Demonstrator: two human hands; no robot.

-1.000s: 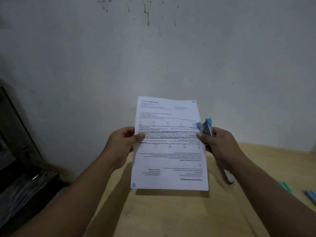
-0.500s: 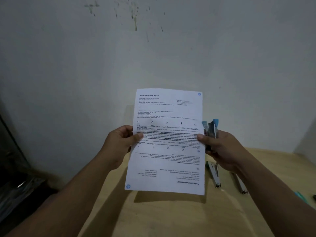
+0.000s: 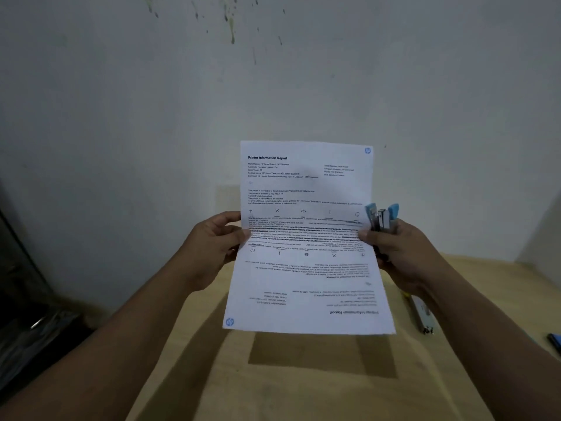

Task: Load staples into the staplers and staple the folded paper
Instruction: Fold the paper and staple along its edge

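Note:
I hold a white printed sheet of paper (image 3: 306, 238) upright in the air above the table, printed side toward me. My left hand (image 3: 212, 244) pinches its left edge at mid-height. My right hand (image 3: 400, 250) pinches the right edge with the thumb and also grips a blue and metal stapler (image 3: 381, 217), whose end sticks up above the fingers beside the paper.
A light wooden table (image 3: 303, 375) lies below, against a stained white wall (image 3: 273, 71). Another stapler (image 3: 420, 314) lies on the table at the right, and a dark blue item (image 3: 554, 340) shows at the right edge. Dark clutter fills the lower left.
The paper and both hands have stayed together, drifting slightly up and right in view as the head moved. The grip on paper and stapler is unchanged.

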